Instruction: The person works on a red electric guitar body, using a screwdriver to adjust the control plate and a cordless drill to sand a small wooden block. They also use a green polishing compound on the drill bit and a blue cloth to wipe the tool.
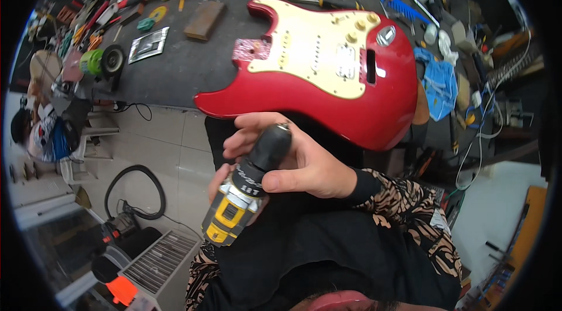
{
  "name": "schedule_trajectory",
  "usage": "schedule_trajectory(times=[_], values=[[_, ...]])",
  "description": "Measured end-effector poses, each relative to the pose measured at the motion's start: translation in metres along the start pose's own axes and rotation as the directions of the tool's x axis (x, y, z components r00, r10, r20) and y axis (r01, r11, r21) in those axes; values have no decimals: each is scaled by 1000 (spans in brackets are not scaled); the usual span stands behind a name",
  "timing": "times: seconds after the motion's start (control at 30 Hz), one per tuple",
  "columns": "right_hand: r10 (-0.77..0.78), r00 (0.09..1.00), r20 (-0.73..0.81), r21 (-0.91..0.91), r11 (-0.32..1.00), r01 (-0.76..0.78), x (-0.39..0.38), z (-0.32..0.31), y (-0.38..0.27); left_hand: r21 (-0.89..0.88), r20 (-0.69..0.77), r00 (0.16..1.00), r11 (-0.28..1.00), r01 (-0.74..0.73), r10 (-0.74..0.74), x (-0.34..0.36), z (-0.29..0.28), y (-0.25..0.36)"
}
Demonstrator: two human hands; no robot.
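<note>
- Red-finished guitar body (383, 91) lying face up on the dark tabletop (167, 80), along its front edge, with the pointed horn toward the left end and the rounded end reaching out past the front edge.
- Cordless drill (243, 191) held off the tabletop, in front of its front edge, chuck directed toward the guitar body but apart from it; presence of a bit impossible to tell.
- Right hand (319, 165): curled around the black chuck end, thumb pressed on the near side, fingertips emerging loosely spread beyond.
- Left hand (219, 181): mostly hidden behind the cordless drill; thumb visible along the housing, apparently closed on it from beneath.
- Apparently done: cream pickguard (301, 27) laid in position, knobs (351, 36) mounted on it, silver jack plate (386, 36) seated near the rounded end.
- Apparently left: neck pocket (252, 49) bare, bridge slot (371, 66) uncovered; judged partway along, therefore.
- Fastening around the pickguard rim: too small to tell screws from vacant holes.
- Toward the back edge of the tabletop: brown block (205, 20); toward the right end: crumpled blue sheet (439, 86).
</note>
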State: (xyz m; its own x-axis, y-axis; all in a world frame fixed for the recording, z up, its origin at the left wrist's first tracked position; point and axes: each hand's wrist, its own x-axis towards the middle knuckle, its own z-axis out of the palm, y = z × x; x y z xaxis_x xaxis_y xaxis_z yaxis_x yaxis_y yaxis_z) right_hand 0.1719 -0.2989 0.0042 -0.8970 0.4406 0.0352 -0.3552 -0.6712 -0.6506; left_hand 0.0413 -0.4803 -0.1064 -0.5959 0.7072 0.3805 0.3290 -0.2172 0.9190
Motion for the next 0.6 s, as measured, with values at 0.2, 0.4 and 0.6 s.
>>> schedule_trajectory(times=[0.2, 0.4, 0.6], values=[[-72, 925, 373, -928, -39, 371, 84, -6, -70, -271, -127, 990, 962, 27, -64, 44, -41, 14], [179, 794, 581, -472, -721, 507, 288, -85, -72, -612, -169, 971, 790, 30, -167, 54, -70, 27], [362, 912, 194, -901, -302, 312, 304, -38, -88, -625, -139, 970, 777, 72, -201, 41, -106, 24]])
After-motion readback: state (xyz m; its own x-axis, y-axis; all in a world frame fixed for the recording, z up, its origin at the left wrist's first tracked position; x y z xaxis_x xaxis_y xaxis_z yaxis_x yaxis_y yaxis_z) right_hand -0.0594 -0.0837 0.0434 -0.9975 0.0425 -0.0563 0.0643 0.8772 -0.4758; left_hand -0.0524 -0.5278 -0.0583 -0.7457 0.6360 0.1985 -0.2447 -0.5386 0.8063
